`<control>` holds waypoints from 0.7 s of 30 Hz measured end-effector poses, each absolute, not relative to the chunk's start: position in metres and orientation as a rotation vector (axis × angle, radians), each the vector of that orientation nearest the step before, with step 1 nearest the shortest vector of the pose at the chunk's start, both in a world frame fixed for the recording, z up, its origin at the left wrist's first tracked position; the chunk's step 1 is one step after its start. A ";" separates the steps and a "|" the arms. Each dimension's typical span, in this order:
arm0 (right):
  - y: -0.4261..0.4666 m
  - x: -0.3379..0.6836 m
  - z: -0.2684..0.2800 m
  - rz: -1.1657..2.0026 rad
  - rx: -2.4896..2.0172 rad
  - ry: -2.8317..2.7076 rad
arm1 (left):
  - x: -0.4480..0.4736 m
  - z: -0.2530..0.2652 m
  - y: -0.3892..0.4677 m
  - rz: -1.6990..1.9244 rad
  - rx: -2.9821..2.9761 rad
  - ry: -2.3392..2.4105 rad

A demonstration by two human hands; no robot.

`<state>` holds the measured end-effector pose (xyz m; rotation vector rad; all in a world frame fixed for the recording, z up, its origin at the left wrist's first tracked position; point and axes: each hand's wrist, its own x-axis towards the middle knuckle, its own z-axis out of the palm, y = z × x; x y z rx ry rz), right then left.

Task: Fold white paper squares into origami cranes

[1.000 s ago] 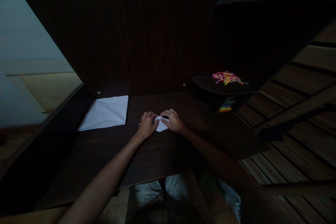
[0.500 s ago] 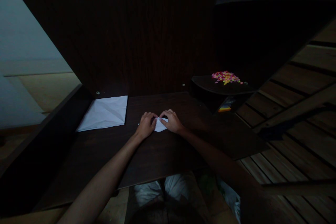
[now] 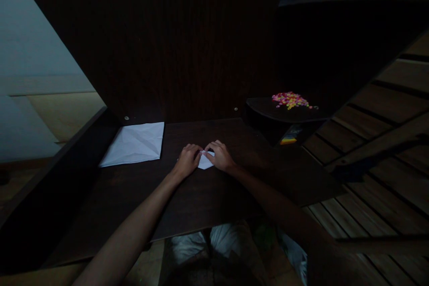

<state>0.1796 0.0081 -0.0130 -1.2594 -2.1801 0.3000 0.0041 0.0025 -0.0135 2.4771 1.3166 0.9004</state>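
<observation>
A small piece of folded white paper [image 3: 205, 162] lies on the dark wooden desk, its pointed lower edge toward me. My left hand [image 3: 188, 159] grips the paper's left side, thumb and forefinger pinched together near its top. On the other side, my right hand [image 3: 219, 154] pinches the top edge, and its fingertips almost meet those of the left. The fingers cover the upper part of the paper. Both forearms rest low over the desk [image 3: 214, 205].
Creased white sheets [image 3: 137, 144] lie at the desk's back left. A raised corner shelf [image 3: 258, 106] on the right bears a pile of small colourful beads [image 3: 291, 99]; a yellow-edged item [image 3: 288, 141] sits beneath it. A tall dark panel [image 3: 187, 53] closes off the back.
The view has shifted slightly. Both hands stay pinched on the folded paper in nearly the same place, with fingertips a touch closer together.
</observation>
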 end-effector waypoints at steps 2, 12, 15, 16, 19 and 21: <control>0.008 0.180 -0.012 0.294 -1.245 -2.204 | 0.004 -0.015 0.003 0.887 2.498 1.298; 0.009 0.193 -0.007 0.169 -1.031 -2.397 | 0.001 -0.014 0.003 0.848 2.575 1.270; 0.011 0.198 -0.009 0.137 -0.913 -2.419 | -0.002 -0.010 0.001 0.836 2.618 1.202; 0.012 0.200 -0.010 0.127 -0.877 -2.420 | -0.003 -0.009 0.000 0.825 2.639 1.170; 0.013 0.202 -0.013 0.097 -0.793 -2.428 | -0.007 -0.005 -0.002 0.786 2.690 1.097; 0.013 0.202 -0.013 0.080 -0.769 -2.442 | -0.009 -0.004 -0.004 0.764 2.704 1.080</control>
